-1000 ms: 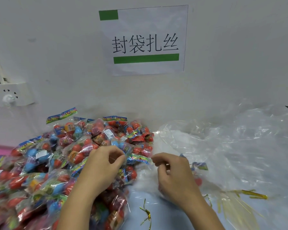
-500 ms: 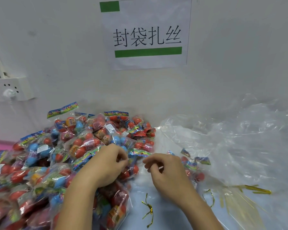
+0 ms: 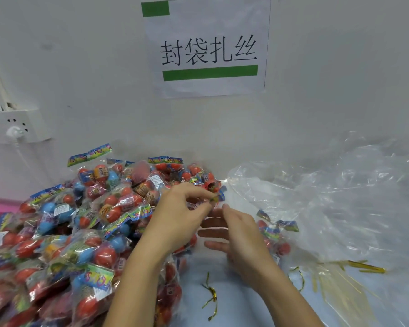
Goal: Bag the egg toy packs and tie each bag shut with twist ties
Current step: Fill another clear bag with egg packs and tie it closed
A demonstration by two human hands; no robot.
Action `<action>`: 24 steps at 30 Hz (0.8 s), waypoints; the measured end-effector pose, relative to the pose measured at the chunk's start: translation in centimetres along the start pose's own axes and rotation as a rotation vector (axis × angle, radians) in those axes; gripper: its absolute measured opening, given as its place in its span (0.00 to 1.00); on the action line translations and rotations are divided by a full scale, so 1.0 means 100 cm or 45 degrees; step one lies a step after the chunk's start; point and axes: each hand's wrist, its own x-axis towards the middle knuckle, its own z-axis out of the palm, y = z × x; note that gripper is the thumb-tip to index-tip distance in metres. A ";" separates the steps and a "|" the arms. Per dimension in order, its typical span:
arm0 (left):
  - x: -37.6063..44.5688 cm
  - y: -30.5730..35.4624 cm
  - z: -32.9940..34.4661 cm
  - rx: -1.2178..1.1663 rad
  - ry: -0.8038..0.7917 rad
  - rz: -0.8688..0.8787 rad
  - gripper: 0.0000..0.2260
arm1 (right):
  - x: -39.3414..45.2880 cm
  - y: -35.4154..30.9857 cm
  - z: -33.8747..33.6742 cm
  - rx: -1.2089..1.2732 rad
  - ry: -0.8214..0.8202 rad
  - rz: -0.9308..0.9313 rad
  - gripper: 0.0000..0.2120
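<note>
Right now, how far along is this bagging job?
Mid-job, it seems. Done: a few egg packs already lie inside the clear bag. In hand: the left hand pinches a gold twist tie near the bag's mouth, while the right hand is open beside it. Left: a big heap of packs is unbagged, and spare ties wait on the table.
</note>
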 end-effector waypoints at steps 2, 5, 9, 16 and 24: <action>-0.001 -0.003 -0.002 0.041 -0.062 0.014 0.04 | 0.000 -0.003 0.000 0.219 -0.019 0.125 0.27; -0.003 -0.003 -0.007 -0.024 -0.238 0.013 0.03 | 0.001 -0.002 -0.001 0.343 -0.022 0.184 0.27; -0.002 -0.005 -0.007 -0.094 -0.159 -0.051 0.08 | 0.008 0.006 -0.002 0.111 0.100 0.135 0.16; 0.004 -0.024 0.023 0.257 -0.043 -0.387 0.10 | 0.012 0.013 0.000 -0.563 0.412 -0.085 0.19; 0.003 -0.038 0.030 -0.153 -0.096 -0.673 0.17 | 0.009 0.011 -0.001 -0.719 0.427 -0.079 0.16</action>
